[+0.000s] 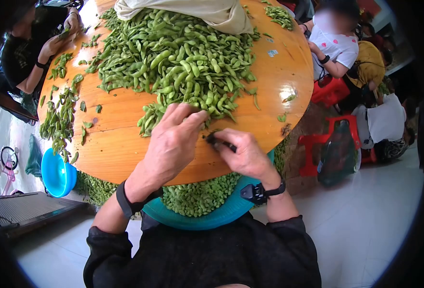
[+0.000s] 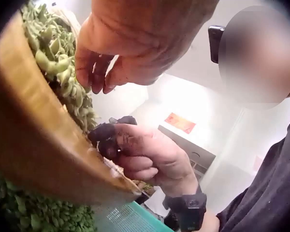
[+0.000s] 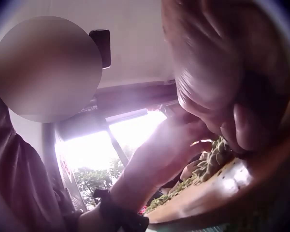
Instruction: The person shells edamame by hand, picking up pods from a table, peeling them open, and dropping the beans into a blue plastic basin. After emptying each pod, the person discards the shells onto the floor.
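A large heap of green soybean pods covers the middle of the round wooden table. My left hand is over the heap's near edge, its fingers bent down towards the pods. In the left wrist view its thumb and fingers stand apart with nothing seen between them. To its right, my right hand is low over the table edge with its fingers curled. Black coverings wrap its thumb and forefinger; no pod shows in its grip. Below the edge, a teal basin on my lap holds shelled green beans.
A cream cloth sack lies on the heap's far side. Loose pods are scattered on the left. A blue basin is beside the table's left edge. Other people sit around; red stools stand at right.
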Action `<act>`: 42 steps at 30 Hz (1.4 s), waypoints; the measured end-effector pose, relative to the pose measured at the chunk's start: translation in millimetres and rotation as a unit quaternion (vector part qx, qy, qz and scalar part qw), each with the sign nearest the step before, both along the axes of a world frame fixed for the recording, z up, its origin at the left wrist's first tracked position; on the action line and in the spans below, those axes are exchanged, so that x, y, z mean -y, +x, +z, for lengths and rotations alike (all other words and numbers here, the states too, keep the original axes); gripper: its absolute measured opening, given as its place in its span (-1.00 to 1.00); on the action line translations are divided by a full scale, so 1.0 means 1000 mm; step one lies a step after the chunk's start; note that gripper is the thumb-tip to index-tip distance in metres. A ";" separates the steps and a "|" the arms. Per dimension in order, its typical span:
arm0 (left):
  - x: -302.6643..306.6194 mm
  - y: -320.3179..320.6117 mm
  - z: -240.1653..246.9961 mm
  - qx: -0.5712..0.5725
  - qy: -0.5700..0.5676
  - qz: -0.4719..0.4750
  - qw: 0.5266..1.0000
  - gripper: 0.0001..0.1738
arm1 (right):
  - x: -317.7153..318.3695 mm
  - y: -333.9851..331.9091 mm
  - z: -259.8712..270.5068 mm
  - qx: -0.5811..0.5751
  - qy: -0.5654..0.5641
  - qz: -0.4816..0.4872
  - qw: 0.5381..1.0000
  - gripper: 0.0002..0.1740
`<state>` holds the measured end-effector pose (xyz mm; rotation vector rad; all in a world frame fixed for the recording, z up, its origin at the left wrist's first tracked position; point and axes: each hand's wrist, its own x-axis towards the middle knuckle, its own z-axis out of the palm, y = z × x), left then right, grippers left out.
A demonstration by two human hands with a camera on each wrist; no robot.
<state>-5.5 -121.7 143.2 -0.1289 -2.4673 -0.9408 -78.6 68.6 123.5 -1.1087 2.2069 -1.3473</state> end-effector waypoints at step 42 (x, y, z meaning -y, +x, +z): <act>-0.023 0.009 -0.003 0.036 0.150 -0.070 0.986 -0.83 | -0.013 0.026 0.013 0.425 -0.220 -0.097 0.873 -0.75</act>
